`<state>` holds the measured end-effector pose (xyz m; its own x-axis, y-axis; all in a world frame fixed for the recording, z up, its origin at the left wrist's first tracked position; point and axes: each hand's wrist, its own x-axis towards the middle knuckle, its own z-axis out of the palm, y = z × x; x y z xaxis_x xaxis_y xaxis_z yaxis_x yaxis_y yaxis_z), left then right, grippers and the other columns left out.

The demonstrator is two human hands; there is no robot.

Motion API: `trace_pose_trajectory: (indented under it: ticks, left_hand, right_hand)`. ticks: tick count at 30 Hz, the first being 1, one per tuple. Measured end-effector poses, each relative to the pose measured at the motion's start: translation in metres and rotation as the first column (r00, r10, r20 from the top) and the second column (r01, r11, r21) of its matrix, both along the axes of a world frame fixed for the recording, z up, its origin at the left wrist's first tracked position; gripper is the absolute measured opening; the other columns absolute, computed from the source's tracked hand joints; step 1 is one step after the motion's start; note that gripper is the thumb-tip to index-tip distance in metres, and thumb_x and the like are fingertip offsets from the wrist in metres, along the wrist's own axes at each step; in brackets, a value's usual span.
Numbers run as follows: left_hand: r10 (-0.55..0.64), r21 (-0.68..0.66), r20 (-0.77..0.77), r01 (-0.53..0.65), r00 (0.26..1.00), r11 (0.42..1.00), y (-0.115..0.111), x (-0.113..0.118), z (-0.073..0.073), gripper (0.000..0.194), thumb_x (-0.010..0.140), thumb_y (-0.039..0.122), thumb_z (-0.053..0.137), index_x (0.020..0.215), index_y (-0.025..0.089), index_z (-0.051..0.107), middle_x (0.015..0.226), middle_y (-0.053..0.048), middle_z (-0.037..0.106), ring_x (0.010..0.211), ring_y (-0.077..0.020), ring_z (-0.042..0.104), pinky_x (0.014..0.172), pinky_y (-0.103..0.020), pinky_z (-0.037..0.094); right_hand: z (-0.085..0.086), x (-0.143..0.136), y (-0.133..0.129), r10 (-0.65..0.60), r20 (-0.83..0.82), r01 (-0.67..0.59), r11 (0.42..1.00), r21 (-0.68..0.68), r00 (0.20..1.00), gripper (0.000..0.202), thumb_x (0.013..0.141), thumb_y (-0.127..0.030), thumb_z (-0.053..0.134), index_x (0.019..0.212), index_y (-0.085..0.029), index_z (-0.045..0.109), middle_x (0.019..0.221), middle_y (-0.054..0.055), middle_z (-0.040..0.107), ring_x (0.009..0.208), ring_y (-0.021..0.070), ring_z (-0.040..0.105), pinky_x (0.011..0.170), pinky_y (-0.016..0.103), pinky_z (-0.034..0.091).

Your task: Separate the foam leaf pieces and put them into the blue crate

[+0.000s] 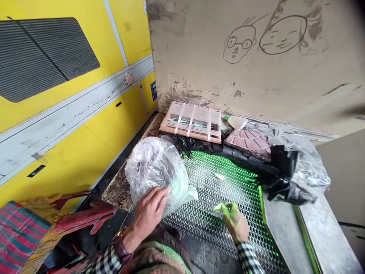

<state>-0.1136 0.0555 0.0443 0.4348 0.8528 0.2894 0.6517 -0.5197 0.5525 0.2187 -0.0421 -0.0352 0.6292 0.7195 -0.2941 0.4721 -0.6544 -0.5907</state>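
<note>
My left hand [151, 208] rests on the lower side of a clear plastic bag [155, 161], its fingers stretched out and close together. The bag bulges and sits at the left edge of a metal mesh surface [199, 171] lit green. My right hand [234, 220] is over the mesh with its fingers pinched on a small pale yellow-green piece [218, 206], whose tip points left. Another small pale piece [219, 176] lies on the mesh farther back, touched by neither hand. What the bag holds cannot be made out.
Behind the mesh lie a framed panel [194, 121], a pink segmented piece [249, 140] and black plastic [282, 161]. A yellow machine [119, 114] stands left. Metal plates [288, 228] border the right. A striped package [21, 232] is at lower left.
</note>
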Motion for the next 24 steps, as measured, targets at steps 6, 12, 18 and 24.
trace_pose_trajectory:
  ticks: [6, 12, 18, 24]
  left_hand:
    - [0.322, 0.181, 0.002, -0.317, 0.947, 0.931, 0.029, -0.033, -0.012, 0.048, 0.099, 0.030, 0.061, 0.146, 0.025, 0.055, 0.154, -0.014, 0.053, 0.142, -0.0341, 0.050, 0.123, -0.058, 0.035]
    - [0.705, -0.257, 0.214, -0.658, 0.676, 0.708, 0.102, -0.074, -0.017, 0.072, 0.101, 0.057, 0.051, 0.157, 0.014, 0.037, 0.167, -0.023, 0.033, 0.157, -0.0345, 0.030, 0.129, -0.053, 0.023]
    - [0.588, -0.650, 0.368, -0.253, 0.721, 0.717, 0.154, -0.091, -0.017, 0.082, 0.089, 0.069, 0.062, 0.146, 0.011, 0.052, 0.117, -0.017, 0.077, 0.113, -0.0281, 0.072, 0.101, -0.040, 0.054]
    - [0.499, -0.852, 0.324, 0.018, 0.804, 0.524, 0.149, -0.082, -0.019, 0.070, 0.090, 0.075, 0.055, 0.125, 0.014, 0.063, 0.061, 0.003, 0.063, 0.043, -0.0123, 0.052, 0.043, -0.021, 0.037]
  right_hand:
    - [0.036, -0.052, 0.023, 0.061, -0.356, 0.025, 0.972, 0.232, 0.932, 0.062, 0.090, -0.073, 0.055, 0.120, -0.020, 0.066, 0.104, 0.011, 0.075, 0.082, 0.0257, 0.069, 0.068, 0.037, 0.054]
    - [0.043, -0.140, 0.061, 0.054, -0.799, 0.182, 0.963, 0.201, 0.599, 0.094, 0.081, -0.065, 0.078, 0.156, -0.021, 0.045, 0.151, 0.018, 0.057, 0.136, 0.0340, 0.057, 0.103, 0.046, 0.053]
    - [0.049, -0.195, 0.084, 0.128, -0.915, 0.176, 0.962, 0.208, 0.382, 0.079, 0.088, -0.050, 0.072, 0.157, -0.025, 0.041, 0.156, 0.011, 0.053, 0.135, 0.0306, 0.058, 0.100, 0.041, 0.055]
    - [0.047, -0.235, 0.089, 0.137, -0.918, 0.212, 0.950, 0.228, 0.373, 0.050, 0.077, -0.032, 0.070, 0.126, -0.021, 0.066, 0.123, 0.006, 0.074, 0.111, 0.0266, 0.068, 0.096, 0.035, 0.054]
